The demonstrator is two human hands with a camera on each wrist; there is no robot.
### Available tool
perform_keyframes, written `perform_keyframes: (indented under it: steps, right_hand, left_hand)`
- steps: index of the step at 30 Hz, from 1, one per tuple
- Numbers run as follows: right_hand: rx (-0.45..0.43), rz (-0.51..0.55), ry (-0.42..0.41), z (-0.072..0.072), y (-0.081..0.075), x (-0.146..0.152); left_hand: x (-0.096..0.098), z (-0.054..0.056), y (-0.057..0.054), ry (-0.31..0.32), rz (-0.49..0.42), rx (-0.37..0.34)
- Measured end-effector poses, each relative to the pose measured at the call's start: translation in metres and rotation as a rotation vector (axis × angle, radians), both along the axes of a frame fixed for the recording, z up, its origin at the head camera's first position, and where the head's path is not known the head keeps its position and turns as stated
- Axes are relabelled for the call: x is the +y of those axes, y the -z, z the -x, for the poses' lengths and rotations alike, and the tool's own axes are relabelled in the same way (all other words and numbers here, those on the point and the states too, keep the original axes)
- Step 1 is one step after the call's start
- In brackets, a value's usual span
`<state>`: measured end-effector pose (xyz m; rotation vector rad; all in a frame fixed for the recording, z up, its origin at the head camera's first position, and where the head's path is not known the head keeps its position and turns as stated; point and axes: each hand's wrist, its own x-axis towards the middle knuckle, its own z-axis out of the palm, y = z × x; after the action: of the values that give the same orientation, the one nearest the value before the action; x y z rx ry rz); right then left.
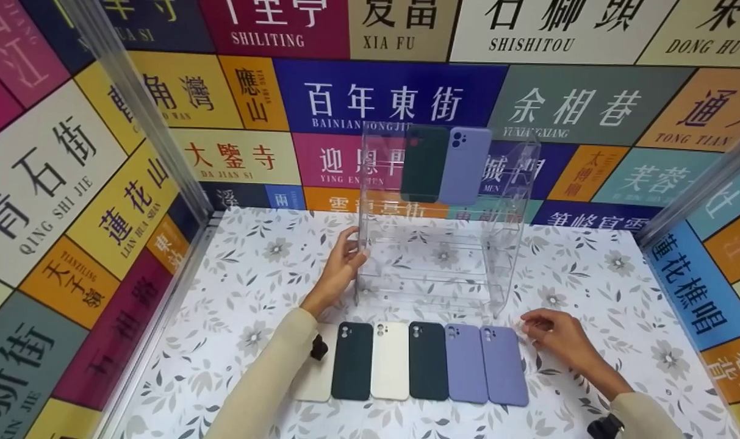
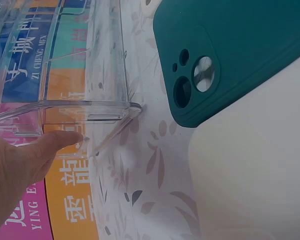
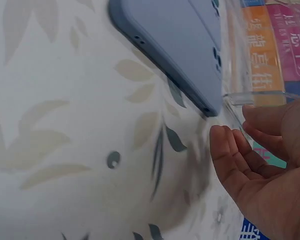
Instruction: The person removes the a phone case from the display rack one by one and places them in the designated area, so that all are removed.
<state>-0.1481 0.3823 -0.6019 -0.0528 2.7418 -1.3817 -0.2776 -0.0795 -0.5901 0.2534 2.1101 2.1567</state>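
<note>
My left hand (image 1: 340, 267) grips the left side of a clear acrylic display stand (image 1: 431, 283); its thumb lies along the side panel in the left wrist view. On the stand's top tier lean a dark green phone case (image 1: 423, 164) and a purple phone case (image 1: 469, 164). Before the stand lies a row of phone cases: cream and dark green (image 1: 352, 361) ones alternate at the left, then two purple ones (image 1: 505, 366) at the right end. Just right of that end hovers my right hand (image 1: 559, 338), fingers loosely bent, holding nothing.
A flower-patterned white cloth (image 1: 254, 341) covers the table. Panels printed with coloured place names (image 1: 394, 91) rise at the back and both sides, with metal posts (image 1: 156, 116) at the corners. My left sleeve (image 1: 266, 372) overlaps the leftmost cream case.
</note>
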Motion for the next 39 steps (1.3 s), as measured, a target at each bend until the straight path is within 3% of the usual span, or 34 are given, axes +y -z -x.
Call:
perform_keyframes:
  steps: [15,32,39]
  right_hand:
    - [0.225,0.001,0.051,0.026,-0.055,0.014]
    - [0.346,-0.030,0.160,0.073,-0.143,0.006]
    - [0.376,-0.080,0.172,0.085,-0.168,-0.004]
  left_hand:
    - [-0.008,-0.001,0.001,-0.002,0.016,-0.050]
    - [-0.002,-0.003,-0.002,-0.007,0.013,-0.016]
    - [0.002,-0.002,-0.002,-0.007,0.016,0.002]
